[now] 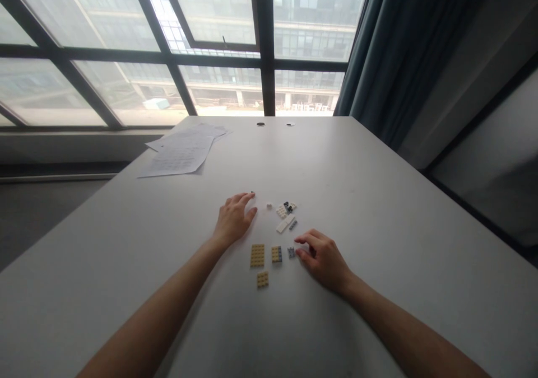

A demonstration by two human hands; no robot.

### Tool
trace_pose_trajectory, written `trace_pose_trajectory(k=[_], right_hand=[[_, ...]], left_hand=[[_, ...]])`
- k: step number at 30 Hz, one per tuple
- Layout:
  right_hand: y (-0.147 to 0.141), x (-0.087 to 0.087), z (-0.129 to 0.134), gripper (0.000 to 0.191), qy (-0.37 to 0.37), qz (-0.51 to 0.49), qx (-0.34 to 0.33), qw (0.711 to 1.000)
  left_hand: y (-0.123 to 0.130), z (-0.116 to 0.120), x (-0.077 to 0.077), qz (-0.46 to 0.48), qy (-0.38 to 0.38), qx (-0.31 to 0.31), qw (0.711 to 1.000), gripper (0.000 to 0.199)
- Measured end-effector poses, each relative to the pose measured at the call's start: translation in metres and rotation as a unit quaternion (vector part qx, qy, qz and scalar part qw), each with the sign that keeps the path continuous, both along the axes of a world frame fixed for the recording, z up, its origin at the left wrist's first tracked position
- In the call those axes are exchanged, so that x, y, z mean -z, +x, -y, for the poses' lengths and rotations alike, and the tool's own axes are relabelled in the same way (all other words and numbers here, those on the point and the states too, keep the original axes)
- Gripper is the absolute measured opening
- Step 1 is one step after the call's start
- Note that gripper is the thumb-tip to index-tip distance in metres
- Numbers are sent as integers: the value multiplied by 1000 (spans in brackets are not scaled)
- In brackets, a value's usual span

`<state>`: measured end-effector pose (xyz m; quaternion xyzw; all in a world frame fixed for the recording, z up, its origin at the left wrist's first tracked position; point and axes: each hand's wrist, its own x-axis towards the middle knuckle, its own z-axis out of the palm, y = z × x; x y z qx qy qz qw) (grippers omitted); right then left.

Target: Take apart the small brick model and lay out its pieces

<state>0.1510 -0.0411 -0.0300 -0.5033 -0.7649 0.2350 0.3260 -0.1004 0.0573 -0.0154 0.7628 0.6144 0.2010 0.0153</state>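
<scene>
My left hand (234,217) rests on the table with its fingers apart; a tiny dark piece (252,192) shows at its fingertips. My right hand (321,253) has thumb and index finger apart, just right of a small grey piece (291,252). Between the hands lie a large tan studded plate (258,255), a tan piece with a grey strip (276,254) and, nearer me, a smaller tan plate (263,279). Farther off are white flat pieces (286,223), a grey strip (293,225), a white studded piece (281,211), dark pieces (288,206) and a small white piece (269,205).
Printed paper sheets (180,153) lie on the white table (336,171) at the far left. Two round fittings are set near its far edge. Beyond stand large windows (227,87), with a blue curtain (390,59) to the right.
</scene>
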Motion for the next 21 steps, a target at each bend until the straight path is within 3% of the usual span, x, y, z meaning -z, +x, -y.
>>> trace_pose_trajectory(k=[5,10,18,21], right_hand=[[1,2,0,16,-3,-13,8,1000],[1,0,0,15,-10,-17,9,1000],[0,1,-1,14,-4,-17,6,1000],[0,0,-1,14,-1,-15,6,1000]], left_hand=[[10,-29,10,-19,-9,5,1000,45],[10,-37,14,-16,-2,10,1000,35],[4,-18,14,29,21,11,999,27],[13,-4,11,45,12,43,998,24]])
